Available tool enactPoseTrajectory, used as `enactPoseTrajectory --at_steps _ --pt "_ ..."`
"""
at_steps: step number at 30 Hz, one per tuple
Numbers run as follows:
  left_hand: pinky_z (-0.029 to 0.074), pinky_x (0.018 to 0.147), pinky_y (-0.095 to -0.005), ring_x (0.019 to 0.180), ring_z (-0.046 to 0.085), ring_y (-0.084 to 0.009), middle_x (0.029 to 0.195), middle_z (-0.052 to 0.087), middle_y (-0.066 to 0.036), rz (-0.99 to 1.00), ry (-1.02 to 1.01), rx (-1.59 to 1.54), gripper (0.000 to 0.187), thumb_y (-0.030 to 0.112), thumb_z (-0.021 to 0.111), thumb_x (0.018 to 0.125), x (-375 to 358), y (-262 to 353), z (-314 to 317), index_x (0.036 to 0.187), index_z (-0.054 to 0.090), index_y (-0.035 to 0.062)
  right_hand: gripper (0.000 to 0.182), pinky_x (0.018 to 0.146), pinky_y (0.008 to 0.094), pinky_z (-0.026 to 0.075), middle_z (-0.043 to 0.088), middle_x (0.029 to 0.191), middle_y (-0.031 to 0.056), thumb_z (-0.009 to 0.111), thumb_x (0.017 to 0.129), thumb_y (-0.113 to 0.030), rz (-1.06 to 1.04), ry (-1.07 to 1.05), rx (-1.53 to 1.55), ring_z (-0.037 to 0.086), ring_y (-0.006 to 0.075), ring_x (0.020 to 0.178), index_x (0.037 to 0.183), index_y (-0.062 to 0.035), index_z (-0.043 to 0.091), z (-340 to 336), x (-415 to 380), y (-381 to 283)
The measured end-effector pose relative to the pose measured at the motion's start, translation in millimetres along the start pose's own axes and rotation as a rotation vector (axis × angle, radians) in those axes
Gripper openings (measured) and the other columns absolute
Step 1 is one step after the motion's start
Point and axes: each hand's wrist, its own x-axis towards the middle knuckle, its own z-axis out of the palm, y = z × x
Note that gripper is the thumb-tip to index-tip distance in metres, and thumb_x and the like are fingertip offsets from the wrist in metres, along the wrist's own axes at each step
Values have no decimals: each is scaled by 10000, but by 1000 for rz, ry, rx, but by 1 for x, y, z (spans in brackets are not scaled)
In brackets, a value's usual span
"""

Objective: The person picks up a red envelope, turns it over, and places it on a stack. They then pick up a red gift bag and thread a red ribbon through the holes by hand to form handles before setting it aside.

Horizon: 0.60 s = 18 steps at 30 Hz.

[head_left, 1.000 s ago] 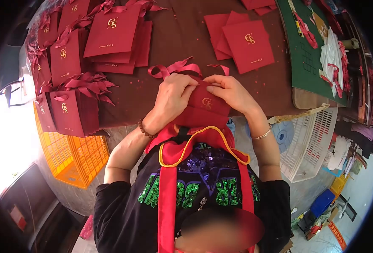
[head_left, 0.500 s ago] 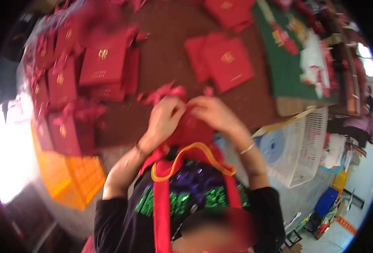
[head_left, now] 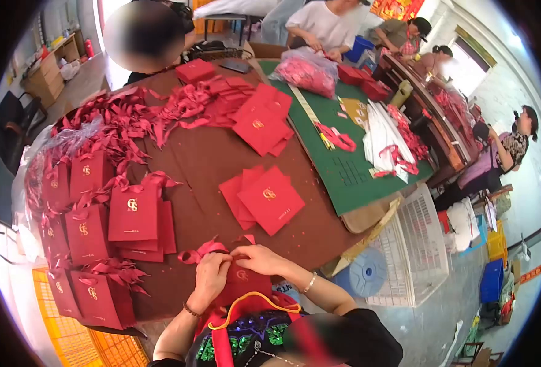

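Observation:
In front of my body is a small red paper bag (head_left: 243,279) with a gold logo. My left hand (head_left: 212,278) has its fingers closed at the bag's top edge. Opposite it, my right hand (head_left: 262,259) pinches the same edge, fingertips almost touching the left ones. A loop of red ribbon (head_left: 201,251) sticks out past the left hand, and a short piece shows above the right. What exactly lies between the fingertips is hidden. Beyond my hands, flat red bags (head_left: 270,200) lie stacked on the brown table (head_left: 191,183).
Finished-looking bags with ribbons (head_left: 134,214) stand at left, beside a ribbon pile (head_left: 114,119). More flat bags (head_left: 261,122) lie farther back. A green mat (head_left: 350,177) carries a ruler (head_left: 306,109). Crates, including a white one (head_left: 399,257), stand below the table. Several people sit or stand around.
The view has tilted up, bringing the room and people into sight, so table and hands appear lower. Both hands stay at the bag's top edge, close together.

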Motion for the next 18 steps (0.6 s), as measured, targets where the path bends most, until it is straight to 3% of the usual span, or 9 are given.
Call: enactPoseTrajectory --at_steps 2,9,14,18 --pt "468 699 -397 788 591 -329 810 622 -151 -131 -14 -32 78 77 613 772 -4 -9 -2 836 621 33 307 851 339 464 642 1031 139 552 855 -177 -30 -35 67 613 255 981 1129 -40 568 0 0 2" --pt "471 700 -396 783 599 -323 796 624 -147 76 31 33 86 88 613 765 -1 -2 1 820 630 24 320 865 334 457 633 1061 140 557 846 -175 -49 -58 -12 603 246 1004 1136 -39 567 0 10 -1" --pt "475 720 -390 803 596 -315 824 635 -135 -54 9 33 84 85 603 777 -8 -8 -4 832 638 32 329 859 331 466 638 1051 145 555 834 -171 -42 -6 -25 609 247 1000 1130 -28 571 3 7 3" --pt "473 726 -393 822 594 -313 828 637 -128 -88 40 35 86 87 601 778 -16 -5 -3 838 641 39 319 844 324 470 638 1051 145 553 835 -166 -17 -55 133 611 228 990 1117 -20 576 12 13 16"
